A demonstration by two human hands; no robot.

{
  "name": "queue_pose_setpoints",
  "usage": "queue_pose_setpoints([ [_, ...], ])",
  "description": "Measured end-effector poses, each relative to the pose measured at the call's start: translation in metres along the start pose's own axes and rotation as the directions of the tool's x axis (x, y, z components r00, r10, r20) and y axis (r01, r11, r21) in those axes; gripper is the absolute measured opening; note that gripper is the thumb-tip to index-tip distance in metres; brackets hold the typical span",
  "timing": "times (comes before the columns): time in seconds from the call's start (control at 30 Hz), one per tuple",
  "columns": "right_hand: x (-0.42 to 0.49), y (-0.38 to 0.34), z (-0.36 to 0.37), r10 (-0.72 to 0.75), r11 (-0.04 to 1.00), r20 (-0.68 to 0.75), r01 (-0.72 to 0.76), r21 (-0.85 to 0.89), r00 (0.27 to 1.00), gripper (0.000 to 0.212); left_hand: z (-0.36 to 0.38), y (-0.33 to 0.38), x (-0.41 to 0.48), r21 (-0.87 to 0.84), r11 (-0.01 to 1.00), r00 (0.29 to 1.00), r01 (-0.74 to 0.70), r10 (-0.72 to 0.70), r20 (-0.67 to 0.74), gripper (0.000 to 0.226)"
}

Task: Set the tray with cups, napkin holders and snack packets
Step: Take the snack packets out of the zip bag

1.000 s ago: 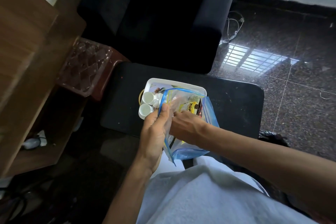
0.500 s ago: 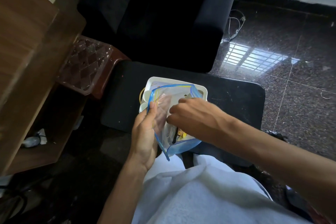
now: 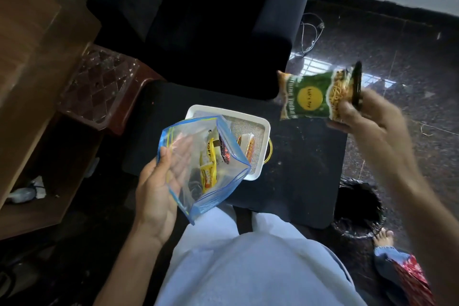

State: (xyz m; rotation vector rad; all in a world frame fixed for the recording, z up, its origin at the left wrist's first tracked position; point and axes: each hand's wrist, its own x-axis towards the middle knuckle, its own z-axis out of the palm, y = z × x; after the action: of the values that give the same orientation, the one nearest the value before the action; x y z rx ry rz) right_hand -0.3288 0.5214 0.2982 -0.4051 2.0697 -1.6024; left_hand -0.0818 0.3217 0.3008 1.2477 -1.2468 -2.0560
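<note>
Clear blue-edged zip bag [image 3: 198, 169], gripped open by the left hand [image 3: 159, 189] over the white tray [image 3: 263, 126]; at two o'clock, the right hand [image 3: 365, 117] pinches a green snack packet [image 3: 315, 94], apparently for placing.

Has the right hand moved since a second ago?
Yes. The right hand has left the zip bag and swung right, clear of the white tray, gripping a green snack packet.

We see a clear, glossy plastic zip bag with blue edges [image 3: 198, 169] on the near left, and a shiny green foil snack packet [image 3: 315, 93] on the far right. The white rectangular plastic tray [image 3: 264, 131] looks smooth, lined with coarse woven cloth. It sits on a matt black table [image 3: 298, 169] above polished speckled stone floor [image 3: 409, 57].
</note>
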Motion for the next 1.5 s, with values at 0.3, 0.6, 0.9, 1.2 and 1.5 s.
queue_pose_setpoints([
  [0.3, 0.038, 0.224, 0.034, 0.775, 0.606, -0.238, -0.580, 0.545, 0.586, 0.036, 0.000, -0.015, -0.015, 0.021, 0.999, 0.995, -0.036, 0.038, -0.090, 0.048],
  [0.6, 0.041, 0.292, 0.071, 0.939, 0.306, -0.146, -0.566, 0.765, 0.311, 0.044, -0.001, -0.027, -0.023, 0.004, 1.000, 0.994, -0.010, 0.011, -0.110, 0.049],
  [0.9, 0.018, 0.294, 0.073, 0.980, 0.140, -0.002, -0.693, 0.707, 0.197, 0.043, 0.001, -0.039, -0.017, -0.008, 1.000, 0.996, 0.030, -0.031, -0.087, 0.052],
  [1.2, -0.017, 0.145, 0.068, 0.621, 0.724, -0.058, -0.544, 0.424, 0.782, 0.015, -0.002, -0.038, -0.009, -0.027, 0.999, 0.998, 0.045, -0.046, -0.041, 0.049],
  [1.5, -0.031, 0.008, 0.144, -0.185, 0.617, 0.876, 0.746, -0.249, 0.445, 0.031, -0.005, -0.036, -0.011, 0.045, 0.998, 0.995, 0.051, -0.054, 0.078, 0.055],
])
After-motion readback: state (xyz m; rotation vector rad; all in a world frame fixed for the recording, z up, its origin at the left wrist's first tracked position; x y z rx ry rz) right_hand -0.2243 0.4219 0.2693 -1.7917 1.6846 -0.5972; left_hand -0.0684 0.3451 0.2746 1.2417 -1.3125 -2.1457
